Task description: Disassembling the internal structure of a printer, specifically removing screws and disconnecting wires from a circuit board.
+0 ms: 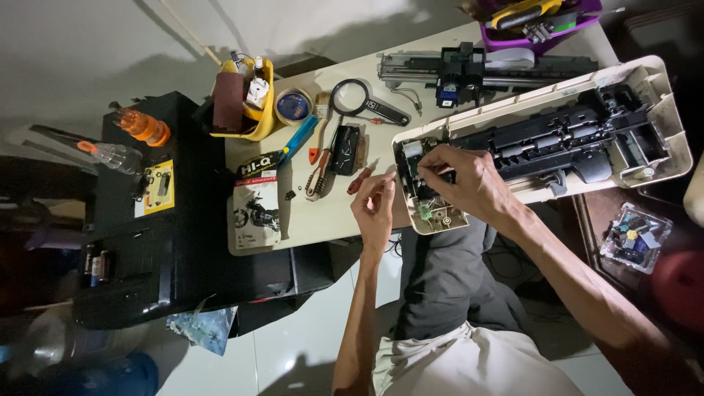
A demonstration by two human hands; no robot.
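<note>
Right hand (462, 180) pinches a small part inside the open printer (543, 139), so I steady the screwdriver (364, 176) gently with my left hand (374, 209) gripping it.

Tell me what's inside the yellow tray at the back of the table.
The yellow tray holds a dark red-brown block and small white bottles. The block and the tray's wall cover whatever lies beneath.

A small repair corner, probably in someone's home: a white table (323, 220) crowded with tools, a magnifying glass (350, 97), a roll of tape (293, 106), a yellow tub (258, 110) of odds and ends, and an opened printer (557, 132) with its insides bare. Tiled floor (293, 345) below.
</note>
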